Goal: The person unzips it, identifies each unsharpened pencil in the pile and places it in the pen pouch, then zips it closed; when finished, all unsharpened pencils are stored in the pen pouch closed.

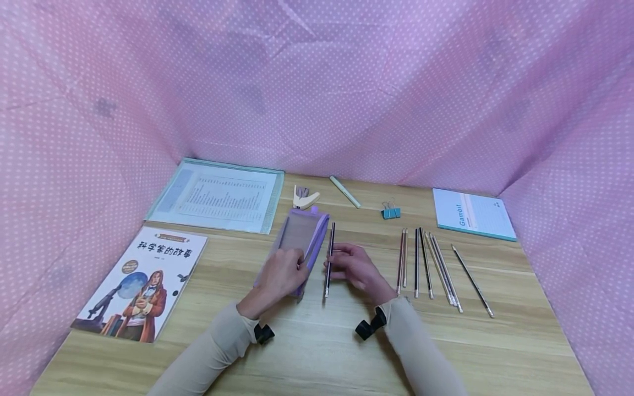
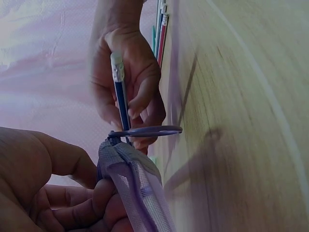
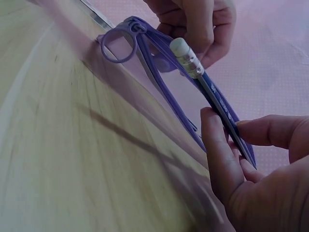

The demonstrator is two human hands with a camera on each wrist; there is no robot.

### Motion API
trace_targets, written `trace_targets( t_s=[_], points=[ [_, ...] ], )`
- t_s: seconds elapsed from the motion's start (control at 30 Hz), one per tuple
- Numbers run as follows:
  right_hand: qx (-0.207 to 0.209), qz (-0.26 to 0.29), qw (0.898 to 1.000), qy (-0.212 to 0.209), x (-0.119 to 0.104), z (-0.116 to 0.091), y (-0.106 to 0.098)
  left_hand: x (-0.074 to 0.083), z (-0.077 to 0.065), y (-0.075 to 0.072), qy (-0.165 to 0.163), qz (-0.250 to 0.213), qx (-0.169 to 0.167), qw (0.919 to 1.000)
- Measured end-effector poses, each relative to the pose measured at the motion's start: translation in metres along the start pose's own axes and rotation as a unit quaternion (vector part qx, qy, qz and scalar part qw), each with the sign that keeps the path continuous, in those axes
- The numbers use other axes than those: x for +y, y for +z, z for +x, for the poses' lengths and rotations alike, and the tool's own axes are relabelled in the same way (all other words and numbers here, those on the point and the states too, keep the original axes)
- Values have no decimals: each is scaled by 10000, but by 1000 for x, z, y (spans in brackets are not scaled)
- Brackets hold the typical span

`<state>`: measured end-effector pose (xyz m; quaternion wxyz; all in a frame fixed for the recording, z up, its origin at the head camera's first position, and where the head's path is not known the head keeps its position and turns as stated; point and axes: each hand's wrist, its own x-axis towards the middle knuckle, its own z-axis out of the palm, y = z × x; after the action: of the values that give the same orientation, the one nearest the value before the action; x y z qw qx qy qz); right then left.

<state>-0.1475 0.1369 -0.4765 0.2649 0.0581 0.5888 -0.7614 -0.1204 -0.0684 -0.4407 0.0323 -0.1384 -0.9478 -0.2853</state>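
My left hand (image 1: 282, 272) grips the near end of a purple mesh pencil pouch (image 1: 302, 225) lying lengthwise on the table. In the right wrist view the pouch's zipped edges (image 3: 166, 92) stand apart, with a round pull ring (image 3: 119, 45) at the end. Just right of the pouch, my right hand (image 1: 359, 269) pinches a dark blue pencil (image 1: 330, 247) between thumb and fingers. Its white eraser end (image 2: 117, 65) is tilted up above the table and points toward the person. The pencil's lower part is hidden behind fingers in the wrist views.
Several pencils (image 1: 417, 264) lie to the right. Behind are a teal binder clip (image 1: 391, 212), a pale green stick (image 1: 345, 192) and a cream stapler-like object (image 1: 308, 199). A notebook (image 1: 475, 214) lies far right; a clear document folder (image 1: 223, 195) and a book (image 1: 143, 286) lie left.
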Motion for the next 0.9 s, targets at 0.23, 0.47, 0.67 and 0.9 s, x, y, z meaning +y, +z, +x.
trace_targets(
  t_s=[0.23, 0.47, 0.67, 0.9],
  points=[
    [109, -50, 9999, -5, -2, 6, 13, 1, -1, 0, 11, 32, -10, 10000],
    [433, -26, 9991, -10, -3, 14, 26, 3, -1, -1, 17, -12, -82, 10000],
    [803, 92, 9966, -136, 0, 18, 37, 4, -1, -2, -60, -34, -206, 9998],
    [1128, 146, 9929, -356, 2, 21, 47, 5, -1, -2, -57, -64, -268, 9996]
  ],
)
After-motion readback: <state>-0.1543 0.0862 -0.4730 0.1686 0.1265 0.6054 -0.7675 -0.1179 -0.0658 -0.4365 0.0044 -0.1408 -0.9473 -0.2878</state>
